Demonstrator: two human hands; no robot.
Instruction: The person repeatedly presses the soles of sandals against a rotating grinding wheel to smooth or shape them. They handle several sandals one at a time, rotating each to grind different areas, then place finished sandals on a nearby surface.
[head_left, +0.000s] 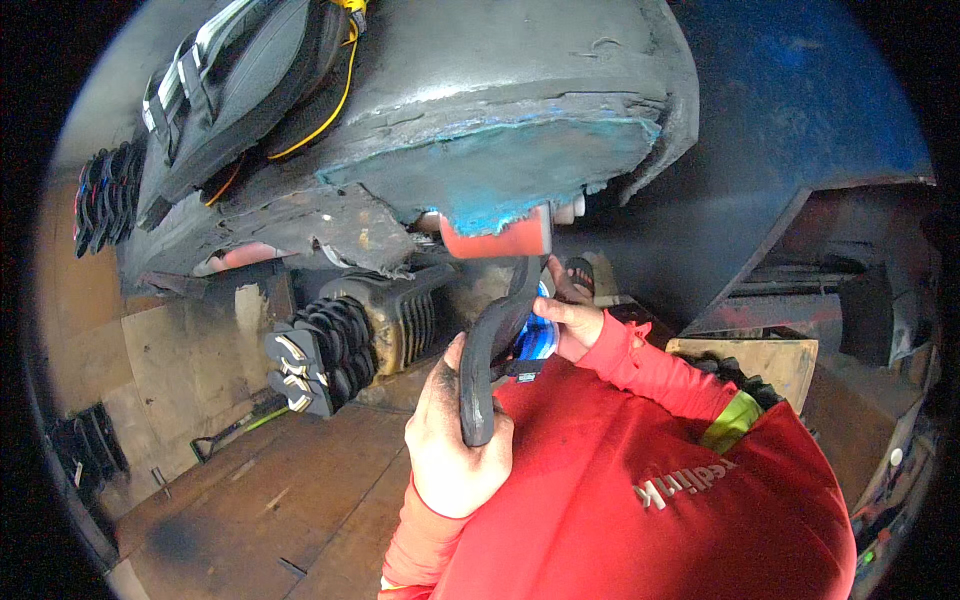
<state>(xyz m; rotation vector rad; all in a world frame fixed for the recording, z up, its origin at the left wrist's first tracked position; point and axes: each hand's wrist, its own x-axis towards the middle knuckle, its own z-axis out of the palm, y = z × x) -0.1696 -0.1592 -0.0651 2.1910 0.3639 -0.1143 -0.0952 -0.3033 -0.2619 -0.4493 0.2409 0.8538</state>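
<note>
A sandal with a thick black sole [492, 350] and a blue patterned strap [538, 335] is held on its edge between my two hands. My left hand [455, 450] is closed round its near end, thumb and fingers on either side of the sole. Closer to the far end, my right hand [578, 318] grips it beside the strap. That far end meets the lower edge of an orange-red roller [500, 236]; whether they touch I cannot tell. Above the roller is a dusty grey machine housing [520, 60] with a ragged turquoise patch [500, 170].
Left of my hands stand stacked black sandals [305, 365] and a row of dark soles [405, 320]. A black bag [250, 80] lies on the housing. More dark sandals [108, 195] sit far left. A blue panel [790, 90] and wooden board [790, 365] are at right.
</note>
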